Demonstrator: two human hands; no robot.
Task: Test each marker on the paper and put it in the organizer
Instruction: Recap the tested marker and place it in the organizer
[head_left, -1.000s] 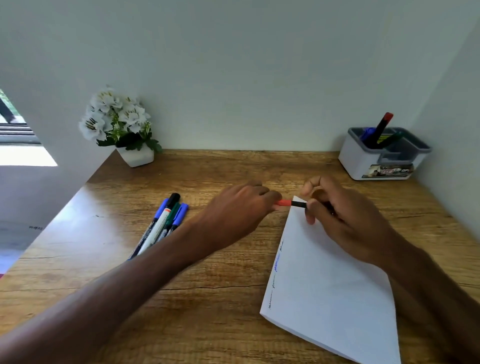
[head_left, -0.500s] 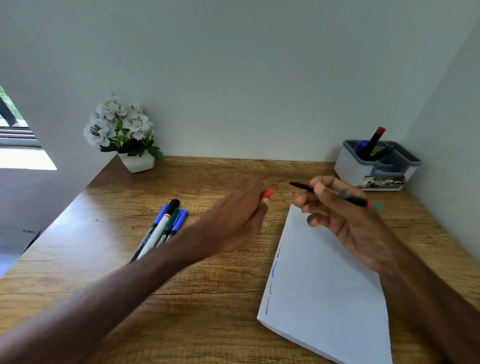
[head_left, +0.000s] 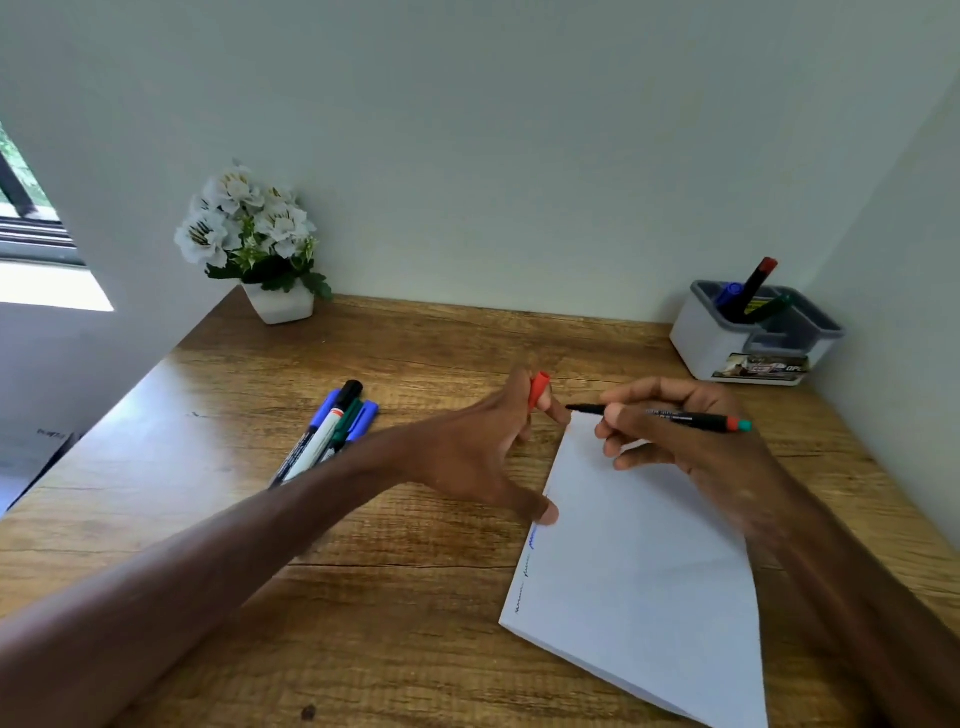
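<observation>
A white sheet of paper (head_left: 644, 561) lies on the wooden desk (head_left: 395, 613), with short scribbles along its left edge. My right hand (head_left: 680, 436) holds a thin black uncapped marker (head_left: 670, 415), its tip pointing left just above the paper's far corner. The marker's red cap (head_left: 538, 388) is pinched in my left hand (head_left: 483, 452), whose thumb presses on the paper's left edge. Several capped markers (head_left: 327, 434) lie in a bunch to the left. The white and grey organizer (head_left: 753, 338) stands at the back right with markers in it.
A white pot of white flowers (head_left: 260, 244) stands in the back left corner. Walls close the desk at the back and right. The desk's left edge runs diagonally beside a window.
The red cap came off the marker into my left hand. My right hand turned the marker tip down toward the paper's corner, and my left thumb came down on the paper's edge.
</observation>
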